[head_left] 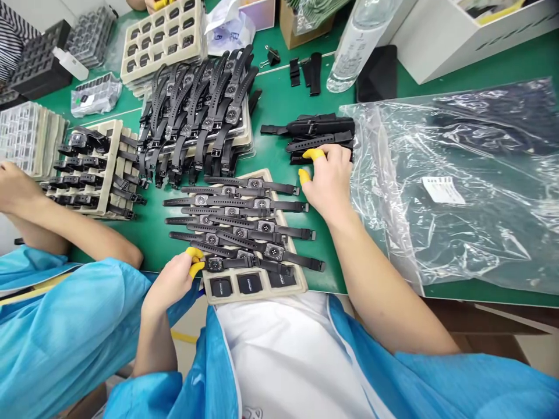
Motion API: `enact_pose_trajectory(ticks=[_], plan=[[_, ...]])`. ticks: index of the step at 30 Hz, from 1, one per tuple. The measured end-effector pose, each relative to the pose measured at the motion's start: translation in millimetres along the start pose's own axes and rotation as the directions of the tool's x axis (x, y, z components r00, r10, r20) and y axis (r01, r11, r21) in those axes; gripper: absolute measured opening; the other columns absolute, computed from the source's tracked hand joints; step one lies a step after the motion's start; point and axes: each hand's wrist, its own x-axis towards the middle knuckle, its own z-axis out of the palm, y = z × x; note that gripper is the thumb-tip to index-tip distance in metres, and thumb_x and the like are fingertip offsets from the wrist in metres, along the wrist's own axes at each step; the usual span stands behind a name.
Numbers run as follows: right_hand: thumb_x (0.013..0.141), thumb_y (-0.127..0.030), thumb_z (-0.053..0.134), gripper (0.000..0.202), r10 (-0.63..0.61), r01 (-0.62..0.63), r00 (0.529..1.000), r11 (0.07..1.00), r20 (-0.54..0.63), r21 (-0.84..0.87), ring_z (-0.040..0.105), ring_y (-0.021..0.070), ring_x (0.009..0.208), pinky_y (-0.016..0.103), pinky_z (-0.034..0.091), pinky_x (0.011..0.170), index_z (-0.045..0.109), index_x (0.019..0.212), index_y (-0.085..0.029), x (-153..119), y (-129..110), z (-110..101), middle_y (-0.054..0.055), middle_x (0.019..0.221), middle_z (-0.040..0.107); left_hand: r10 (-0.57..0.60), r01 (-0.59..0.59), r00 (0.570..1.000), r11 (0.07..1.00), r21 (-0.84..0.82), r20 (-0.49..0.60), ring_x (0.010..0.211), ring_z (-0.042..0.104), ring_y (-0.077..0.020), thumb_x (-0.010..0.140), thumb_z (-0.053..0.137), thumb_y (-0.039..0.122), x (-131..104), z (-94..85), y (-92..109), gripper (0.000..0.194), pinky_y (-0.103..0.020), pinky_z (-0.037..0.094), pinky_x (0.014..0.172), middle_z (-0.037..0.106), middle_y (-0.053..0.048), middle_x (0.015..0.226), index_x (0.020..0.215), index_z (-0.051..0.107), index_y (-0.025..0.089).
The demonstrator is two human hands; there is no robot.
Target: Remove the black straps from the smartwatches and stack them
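A beige tray (255,295) at the table's front edge bears several black watches with straps laid crosswise, with dark pieces in its front pockets. My left hand (172,279), with yellow finger covers, is closed at the tray's front left corner, its fingertips on the left end of a black watch (215,265). My right hand (329,183) is right of the tray, thumb and forefinger apart in yellow covers and nothing seen between them. Its fingers are at the near side of a pile of black straps (321,125); the other fingertips are partly hidden.
Behind my tray stands a stack of trays with strapped watches (196,110). Clear plastic bags (476,227) cover the right side. A bottle (358,46), black phone (378,74) and white box (471,43) are behind. At left are a co-worker's arm (78,227) and another watch tray (111,169).
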Motion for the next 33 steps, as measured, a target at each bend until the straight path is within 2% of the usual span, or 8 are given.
enact_pose_trajectory(ticks=[5, 8, 10, 12, 16, 18, 21, 33], plan=[[0.091, -0.021, 0.053, 0.030, 0.007, -0.007, 1.000, 1.000, -0.011, -0.001, 0.043, 0.0431, 0.122, 0.060, 0.044, 0.093, 0.057, 0.120, -0.021, -0.1, 2.8, 1.1, 0.021, 0.131, 0.051, 0.083, -0.081, 0.991, 0.996, 0.028, -0.108, 0.093, 0.060, -0.0242, 0.090, 0.047, 0.004, 6.0, -0.1, -1.7, 0.027, -0.037, 0.049, 0.085, 0.066, -0.006, 0.099, 0.103, 0.061, 0.021], [0.090, -0.019, 0.054, 0.030, 0.019, -0.019, 1.000, 1.000, -0.015, -0.008, 0.044, 0.0423, 0.121, 0.058, 0.044, 0.093, 0.058, 0.119, -0.020, -0.1, 1.9, 0.4, 0.021, 0.130, 0.052, 0.055, -0.032, 0.968, 0.995, 0.097, -0.245, 0.097, 0.059, -0.0277, 0.093, 0.052, 0.011, 2.9, 0.7, -1.2, 0.015, -0.042, 0.049, 0.087, 0.063, -0.008, 0.096, 0.098, 0.062, 0.022], [0.090, -0.019, 0.054, 0.030, 0.020, -0.020, 1.000, 1.000, -0.012, -0.007, 0.044, 0.0425, 0.122, 0.058, 0.045, 0.093, 0.058, 0.119, -0.020, 0.3, 1.8, 0.3, 0.022, 0.130, 0.052, 0.028, 0.011, 0.938, 0.994, 0.111, -0.346, 0.097, 0.058, -0.0298, 0.094, 0.053, 0.014, -1.7, 2.1, 8.6, 0.011, -0.045, 0.049, 0.086, 0.061, -0.008, 0.093, 0.095, 0.061, 0.022], [0.090, -0.020, 0.053, 0.030, 0.015, -0.015, 1.000, 1.000, -0.006, 0.002, 0.043, 0.0432, 0.123, 0.059, 0.045, 0.093, 0.058, 0.120, -0.020, 0.9, 2.4, 0.5, 0.022, 0.132, 0.051, 0.091, -0.078, 0.925, 0.996, 0.049, -0.368, 0.101, 0.059, -0.0297, 0.097, 0.055, 0.017, -5.8, 5.4, 30.6, 0.009, -0.045, 0.051, 0.087, 0.063, -0.009, 0.098, 0.099, 0.062, 0.023], [0.090, -0.020, 0.053, 0.029, 0.002, -0.002, 1.000, 1.000, -0.003, 0.016, 0.044, 0.0434, 0.124, 0.059, 0.044, 0.094, 0.059, 0.119, -0.020, 1.7, 3.2, -0.4, 0.022, 0.131, 0.051, 0.423, -0.446, 0.859, 0.895, -0.012, -0.289, 0.101, 0.062, -0.0254, 0.101, 0.058, 0.021, -7.8, 24.1, 101.9, 0.014, -0.041, 0.054, 0.087, 0.068, -0.009, 0.109, 0.113, 0.065, 0.022], [0.090, -0.019, 0.053, 0.028, -0.001, 0.001, 1.000, 1.000, -0.001, 0.012, 0.045, 0.0431, 0.124, 0.058, 0.044, 0.094, 0.060, 0.117, -0.020, 1.5, 2.3, -2.0, 0.022, 0.129, 0.052, 0.511, -0.497, 0.834, 0.860, 0.118, -0.208, 0.098, 0.061, -0.0273, 0.099, 0.060, 0.019, -5.7, 37.4, 135.7, 0.017, -0.042, 0.054, 0.082, 0.069, -0.013, 0.110, 0.114, 0.068, 0.017], [0.090, -0.017, 0.052, 0.027, 0.002, -0.002, 1.000, 1.000, 0.020, 0.019, 0.045, 0.0426, 0.124, 0.058, 0.043, 0.094, 0.061, 0.115, -0.019, 0.9, 0.2, -4.3, 0.022, 0.130, 0.052, 0.479, -0.436, 0.870, 0.858, 0.272, -0.116, 0.093, 0.061, -0.0286, 0.092, 0.068, 0.017, -1.2, 51.8, 166.8, 0.009, -0.041, 0.051, 0.075, 0.068, -0.014, 0.095, 0.098, 0.073, 0.014], [0.091, -0.016, 0.053, 0.021, 0.031, -0.028, 0.999, 0.993, -0.020, 0.111, 0.045, 0.0402, 0.123, 0.058, 0.043, 0.097, 0.061, 0.109, -0.019, 1.5, -2.5, -2.8, 0.020, 0.128, 0.054, 0.395, -0.373, 0.918, 0.824, 0.426, 0.040, 0.088, 0.056, -0.0255, 0.092, 0.064, 0.014, 8.2, 33.3, 188.5, 0.007, -0.038, 0.045, 0.071, 0.062, -0.009, 0.087, 0.090, 0.070, 0.015]])
